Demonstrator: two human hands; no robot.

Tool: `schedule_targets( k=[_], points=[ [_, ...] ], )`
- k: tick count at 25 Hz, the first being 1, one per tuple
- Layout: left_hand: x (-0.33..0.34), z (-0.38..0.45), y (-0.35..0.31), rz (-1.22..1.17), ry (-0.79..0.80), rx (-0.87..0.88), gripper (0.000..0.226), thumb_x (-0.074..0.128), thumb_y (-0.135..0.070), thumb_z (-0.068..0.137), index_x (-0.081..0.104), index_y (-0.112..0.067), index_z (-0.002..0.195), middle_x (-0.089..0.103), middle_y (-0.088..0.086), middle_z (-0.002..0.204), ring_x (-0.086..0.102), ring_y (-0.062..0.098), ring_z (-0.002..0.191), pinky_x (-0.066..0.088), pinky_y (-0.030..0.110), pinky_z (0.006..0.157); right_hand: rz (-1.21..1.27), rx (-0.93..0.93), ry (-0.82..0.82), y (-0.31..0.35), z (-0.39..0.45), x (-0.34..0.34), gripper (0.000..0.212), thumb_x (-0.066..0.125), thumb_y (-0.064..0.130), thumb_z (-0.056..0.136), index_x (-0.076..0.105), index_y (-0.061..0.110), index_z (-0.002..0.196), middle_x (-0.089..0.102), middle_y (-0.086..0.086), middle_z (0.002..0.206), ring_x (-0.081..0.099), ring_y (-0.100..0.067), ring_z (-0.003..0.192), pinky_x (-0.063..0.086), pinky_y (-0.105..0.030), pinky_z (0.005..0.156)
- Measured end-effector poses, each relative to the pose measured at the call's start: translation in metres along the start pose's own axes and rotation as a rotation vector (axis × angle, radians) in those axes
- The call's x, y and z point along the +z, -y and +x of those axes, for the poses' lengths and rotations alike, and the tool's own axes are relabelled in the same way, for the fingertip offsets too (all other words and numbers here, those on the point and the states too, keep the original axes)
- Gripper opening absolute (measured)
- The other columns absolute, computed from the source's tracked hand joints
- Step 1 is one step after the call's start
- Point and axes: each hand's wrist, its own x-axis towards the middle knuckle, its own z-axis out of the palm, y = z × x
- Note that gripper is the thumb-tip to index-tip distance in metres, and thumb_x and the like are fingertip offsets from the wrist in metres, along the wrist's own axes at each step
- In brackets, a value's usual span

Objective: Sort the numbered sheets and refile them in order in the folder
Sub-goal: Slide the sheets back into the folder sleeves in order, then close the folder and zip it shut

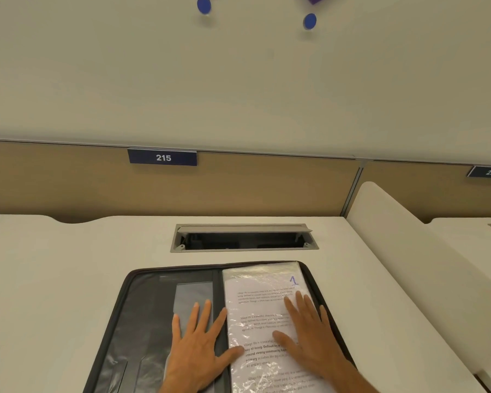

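Lower centre of frame: black zip-edged folder (142, 282) lies open on the pale counter (54, 265); both hands flat, released, left hand (197, 344) on the inner pocket, right hand (309, 333) smoothing the plastic-sleeved sheet numbered 1 (258, 307)—press evenly toward the spine before closing.

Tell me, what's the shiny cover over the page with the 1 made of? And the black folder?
The cover looks like thin clear plastic: it crinkles and glints over the print. The folder seems dark fabric or soft matte plastic, edged with what looks like a zip; hard to tell which.
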Motion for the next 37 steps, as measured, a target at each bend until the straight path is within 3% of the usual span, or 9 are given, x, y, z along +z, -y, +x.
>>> schedule_targets(
  k=[3, 10, 14, 16, 20, 25, 29, 33, 37],
  points=[
    [0.001, 0.002, 0.007, -0.028, 0.034, -0.016, 0.085, 0.036, -0.094, 0.077, 0.057, -0.039, 0.139, 0.058, 0.003, 0.141, 0.057, 0.030, 0.128, 0.018, 0.060, 0.107, -0.073, 0.102, 0.040, 0.001, 0.001, 0.007, 0.105, -0.010, 0.096, 0.067, -0.020, 0.036, 0.153, -0.035, 0.006, 0.155, -0.028, -0.019, 0.149, -0.022, -0.054, 0.115],
    [-0.009, 0.009, 0.012, -0.030, 0.099, 0.013, 0.084, 0.034, -0.094, 0.078, 0.056, -0.040, 0.139, 0.057, 0.002, 0.142, 0.057, 0.029, 0.127, 0.011, 0.056, 0.110, -0.056, 0.150, 0.104, 0.003, 0.007, 0.003, 0.109, -0.009, 0.097, 0.062, -0.017, 0.040, 0.155, -0.030, 0.006, 0.161, -0.023, -0.021, 0.152, -0.012, -0.061, 0.118],
    [-0.021, 0.010, 0.027, -0.163, -0.030, -0.016, 0.094, 0.009, -0.094, 0.076, 0.021, -0.044, 0.154, 0.009, -0.016, 0.162, 0.010, 0.012, 0.153, -0.008, 0.046, 0.120, 0.008, 0.147, 0.124, 0.002, 0.009, -0.001, 0.116, -0.008, 0.099, 0.057, -0.015, 0.039, 0.156, -0.029, 0.009, 0.161, -0.023, -0.019, 0.152, -0.012, -0.059, 0.119],
    [-0.023, 0.007, 0.052, -0.223, -0.102, -0.101, 0.101, 0.012, -0.094, 0.074, 0.035, -0.034, 0.152, 0.030, -0.010, 0.160, 0.025, 0.015, 0.149, 0.014, 0.044, 0.121, 0.078, 0.160, 0.113, -0.001, 0.009, -0.005, 0.120, -0.003, 0.100, 0.056, -0.011, 0.035, 0.158, -0.025, 0.010, 0.161, -0.018, -0.019, 0.153, -0.008, -0.055, 0.121],
    [-0.054, -0.011, 0.109, -0.258, -0.294, -0.460, 0.067, 0.064, -0.057, 0.082, 0.053, -0.024, 0.139, 0.054, 0.001, 0.143, 0.048, 0.028, 0.131, 0.041, 0.049, 0.103, 0.218, 0.379, -0.077, -0.011, 0.002, -0.014, 0.109, 0.032, 0.088, 0.078, 0.013, 0.018, 0.159, 0.010, -0.008, 0.167, 0.016, -0.029, 0.152, 0.023, -0.044, 0.121],
    [-0.063, -0.032, 0.160, -0.552, -0.173, -0.929, 0.069, 0.071, -0.053, 0.083, 0.056, -0.010, 0.135, 0.058, 0.017, 0.130, 0.053, 0.041, 0.120, 0.045, 0.049, 0.100, 0.276, 0.651, -0.127, -0.019, -0.008, -0.017, 0.065, 0.045, 0.063, 0.094, 0.049, 0.017, 0.140, 0.052, -0.006, 0.133, 0.049, -0.029, 0.122, 0.047, -0.044, 0.101],
    [-0.070, -0.036, 0.154, -0.890, -0.217, -0.958, 0.041, 0.069, -0.039, 0.089, 0.070, 0.001, 0.081, 0.071, 0.016, 0.080, 0.063, 0.035, 0.083, 0.050, 0.040, 0.084, 0.429, 0.713, -0.083, -0.024, -0.010, -0.014, 0.060, 0.045, 0.066, 0.090, 0.060, 0.018, 0.123, 0.056, -0.007, 0.117, 0.057, -0.028, 0.107, 0.049, -0.038, 0.089],
    [-0.073, -0.034, 0.170, -1.300, -0.179, -1.027, 0.037, 0.072, -0.030, 0.084, 0.070, 0.005, 0.098, 0.072, 0.020, 0.093, 0.067, 0.039, 0.087, 0.055, 0.048, 0.088, 0.512, 0.666, -0.132, -0.030, -0.013, -0.016, 0.046, 0.047, 0.063, 0.090, 0.044, 0.023, 0.068, 0.053, 0.001, 0.075, 0.049, -0.018, 0.065, 0.040, -0.030, 0.062],
    [-0.115, -0.043, 0.171, -1.414, -0.237, -0.952, 0.019, 0.069, 0.000, 0.084, 0.069, 0.005, 0.102, 0.071, 0.017, 0.100, 0.063, 0.029, 0.090, 0.049, 0.036, 0.069, 0.582, 0.660, -0.178, -0.025, -0.018, -0.025, 0.048, 0.053, 0.045, 0.098, 0.044, 0.012, 0.065, 0.053, -0.004, 0.064, 0.046, -0.018, 0.058, 0.035, -0.031, 0.058]
  ],
)
